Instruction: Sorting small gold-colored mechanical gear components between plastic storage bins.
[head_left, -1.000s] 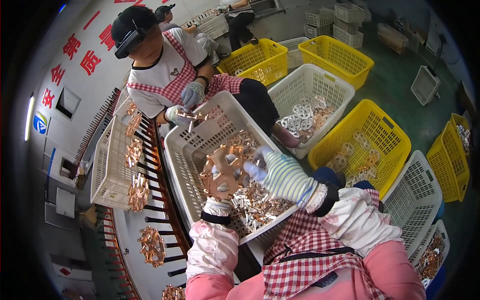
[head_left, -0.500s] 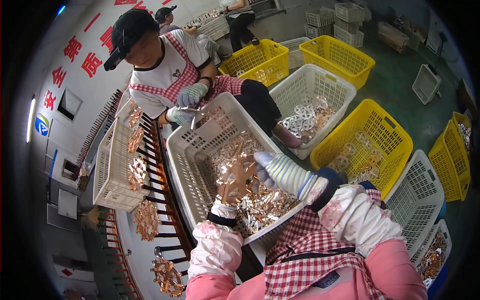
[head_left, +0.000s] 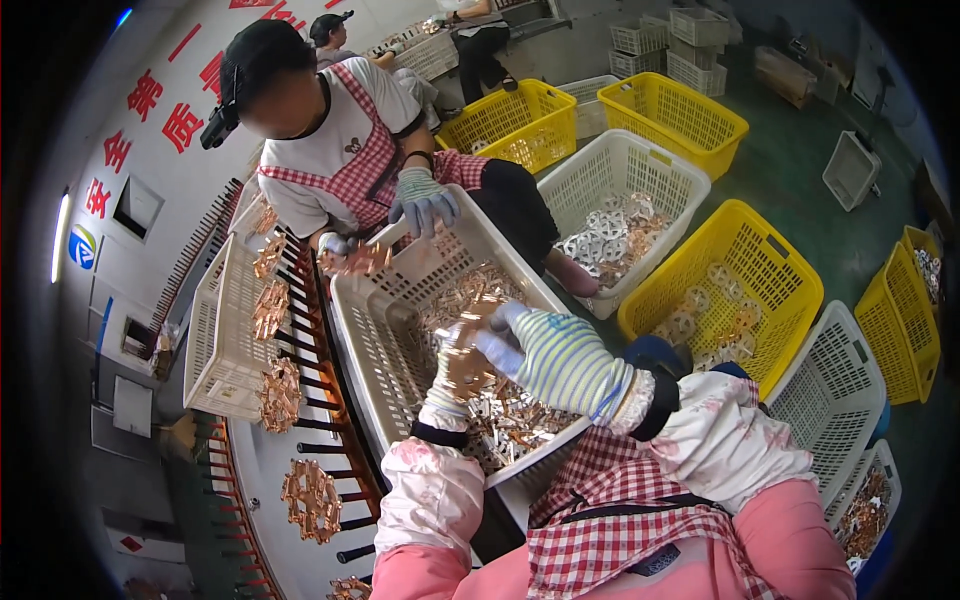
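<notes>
My left hand (head_left: pixel 445 385), in a striped glove, is closed on a copper-coloured openwork metal part (head_left: pixel 466 362), blurred by motion. The fingers behind the part are partly hidden. At its right edge is my right hand (head_left: pixel 565 358), gloved alike, with thumb and forefinger curved and apart; whether they touch the part is unclear. Both hands are over a white plastic basket (head_left: pixel 372 300) with many small copper-coloured metal pieces (head_left: pixel 525 415) inside. Across the basket a co-worker's gloved hand (head_left: pixel 424 200) is spread over the rim, the other (head_left: pixel 338 243) next to a blurred copper-coloured part (head_left: pixel 360 261).
On the left runs a rack with dark pegs (head_left: pixel 318 405), where round copper-coloured parts (head_left: pixel 311 500) hang. Beyond it stands a white crate (head_left: pixel 225 340). To the right are a yellow basket (head_left: pixel 790 320) and a white basket (head_left: pixel 690 175) holding metal parts, and another white basket (head_left: pixel 835 375).
The part in my left hand has turned and blurred; my right thumb and forefinger have spread. The co-worker's hands have moved apart. Hanging parts have shifted along the rack towards me.
</notes>
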